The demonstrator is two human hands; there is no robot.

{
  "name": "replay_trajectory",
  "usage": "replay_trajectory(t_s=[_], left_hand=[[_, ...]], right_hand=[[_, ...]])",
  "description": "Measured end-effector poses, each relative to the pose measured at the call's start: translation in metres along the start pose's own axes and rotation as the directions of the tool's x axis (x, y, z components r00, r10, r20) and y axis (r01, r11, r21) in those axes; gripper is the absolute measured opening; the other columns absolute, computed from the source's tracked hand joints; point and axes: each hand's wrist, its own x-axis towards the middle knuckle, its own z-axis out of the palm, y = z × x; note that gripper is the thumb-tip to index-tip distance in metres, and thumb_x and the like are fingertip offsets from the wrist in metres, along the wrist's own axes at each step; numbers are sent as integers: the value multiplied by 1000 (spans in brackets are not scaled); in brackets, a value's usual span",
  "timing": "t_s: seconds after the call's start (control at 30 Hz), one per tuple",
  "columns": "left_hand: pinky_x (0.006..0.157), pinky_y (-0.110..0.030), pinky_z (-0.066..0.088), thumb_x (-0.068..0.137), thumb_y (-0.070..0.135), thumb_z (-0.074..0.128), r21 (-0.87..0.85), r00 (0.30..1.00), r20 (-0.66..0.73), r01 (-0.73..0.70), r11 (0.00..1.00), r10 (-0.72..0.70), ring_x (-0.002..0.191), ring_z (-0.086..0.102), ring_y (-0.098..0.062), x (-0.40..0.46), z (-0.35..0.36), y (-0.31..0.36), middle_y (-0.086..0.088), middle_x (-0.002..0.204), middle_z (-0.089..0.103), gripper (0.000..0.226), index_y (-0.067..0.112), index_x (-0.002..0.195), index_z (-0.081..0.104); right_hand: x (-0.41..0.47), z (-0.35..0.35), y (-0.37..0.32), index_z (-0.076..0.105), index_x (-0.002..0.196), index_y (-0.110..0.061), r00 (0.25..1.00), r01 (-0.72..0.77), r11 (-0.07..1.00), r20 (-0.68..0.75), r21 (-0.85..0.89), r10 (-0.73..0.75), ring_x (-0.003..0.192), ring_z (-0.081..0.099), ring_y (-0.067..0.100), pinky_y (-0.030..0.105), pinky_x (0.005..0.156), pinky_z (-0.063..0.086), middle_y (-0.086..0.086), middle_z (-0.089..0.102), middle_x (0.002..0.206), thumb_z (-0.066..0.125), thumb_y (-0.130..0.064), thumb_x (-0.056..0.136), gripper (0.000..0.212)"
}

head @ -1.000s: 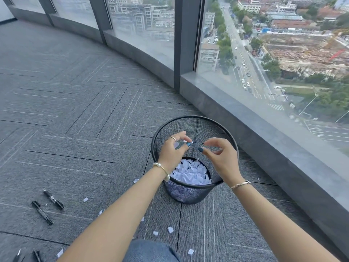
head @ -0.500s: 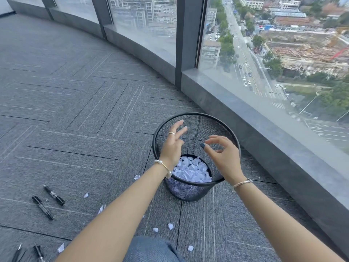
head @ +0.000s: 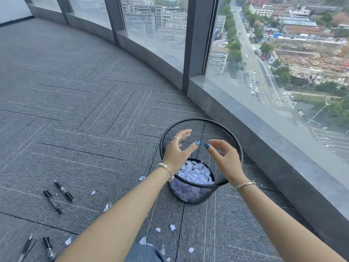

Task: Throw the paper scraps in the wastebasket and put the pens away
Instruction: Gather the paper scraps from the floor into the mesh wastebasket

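Note:
A black mesh wastebasket (head: 211, 122) stands on the grey carpet near the window ledge, with a heap of white paper scraps (head: 195, 173) in its bottom. My left hand (head: 178, 150) and my right hand (head: 224, 157) hover over its mouth, fingers spread and loose, nothing visible in either. More white scraps (head: 172, 227) lie scattered on the carpet in front of the basket and to its left. Two black pens (head: 63, 190) lie on the floor at the left; two more pens (head: 48, 247) lie at the bottom left corner.
A low grey window ledge (head: 264, 140) curves along the right behind the basket, under tall glass panes. Grey carpet (head: 75, 110) stretches away to the left and back. My knee in blue denim (head: 143, 252) shows at the bottom edge.
Both hands pinched together over the basket a second ago; the fingers have since spread apart. The view has shifted slightly, showing more floor at the left.

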Motion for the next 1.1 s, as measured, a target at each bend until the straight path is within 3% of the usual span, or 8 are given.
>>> replay_trajectory(t_s=[0.1, 0.23, 0.33, 0.47, 0.63, 0.7, 0.97, 1.1], left_hand=[[104, -34, 34, 84, 37, 56, 44, 1000, 15, -4, 999, 4, 118, 45, -3, -5, -11, 2, 9, 128, 51, 42, 28, 123, 46], [97, -43, 43, 88, 44, 41, 97, 999, 20, 44, 994, -46, 114, 51, -9, -9, -21, -2, 10, 129, 51, 38, 34, 125, 43], [99, -43, 42, 91, 38, 43, 32, 999, 4, 45, 998, -45, 114, 50, -9, -11, -26, 1, 7, 129, 51, 35, 30, 124, 44], [104, -39, 38, 89, 40, 47, -40, 999, -51, -5, 999, 3, 116, 49, -6, -22, -55, 0, 6, 126, 53, 34, 30, 121, 45], [101, -34, 40, 78, 61, 44, -27, 982, -186, 17, 999, -22, 111, 48, 7, -55, -115, -29, 23, 114, 53, 44, 39, 116, 46], [99, -29, 39, 69, 73, 43, -44, 967, -245, 59, 997, -68, 111, 48, 5, -72, -139, -48, 18, 117, 54, 58, 38, 116, 46], [102, -30, 38, 77, 55, 47, -42, 896, -359, 264, 964, -261, 110, 49, 3, -140, -187, -150, 12, 116, 55, 51, 24, 117, 50], [94, -15, 35, 80, 52, 47, -15, 885, -343, 331, 944, -316, 113, 50, -2, -160, -188, -196, 7, 123, 55, 52, 21, 121, 49]], right_hand=[[-2, 1, -10, 64, 106, -24, 1000, 21, 999, 1, 38, -21, 96, 61, 1, 21, 83, 47, -12, 66, 104, 58, -32, 88, 21], [-3, 11, -16, 61, 110, -23, 1000, -25, 999, 19, 45, 24, 75, 60, 0, 16, 59, 43, -6, 66, 110, 50, -15, 90, 24], [-5, 13, -24, 61, 111, -20, 999, -18, 999, 28, 40, 17, 94, 60, 3, 14, 73, 43, -5, 65, 113, 50, -10, 90, 26], [-16, 34, -51, 64, 105, -21, 998, 7, 987, 67, 162, -18, 99, 61, 0, 15, 78, 47, -9, 67, 108, 53, -9, 88, 24], [-31, 94, -81, 68, 97, -15, 989, 42, 931, 118, 363, -91, 101, 63, 9, 26, 90, 46, 0, 71, 101, 49, -9, 91, 21], [-39, 123, -84, 68, 92, -20, 977, 22, 907, 183, 421, -109, 102, 64, 15, 29, 91, 47, 2, 71, 100, 48, -12, 89, 22], [-78, 230, -20, 66, 94, -27, 864, -54, 968, 497, 245, -77, 97, 62, 2, 14, 83, 44, -9, 69, 100, 52, -18, 90, 17], [-90, 260, 19, 66, 94, -28, 840, -88, 983, 542, 161, -14, 95, 62, 0, 12, 81, 44, -8, 69, 101, 51, -13, 92, 21]])
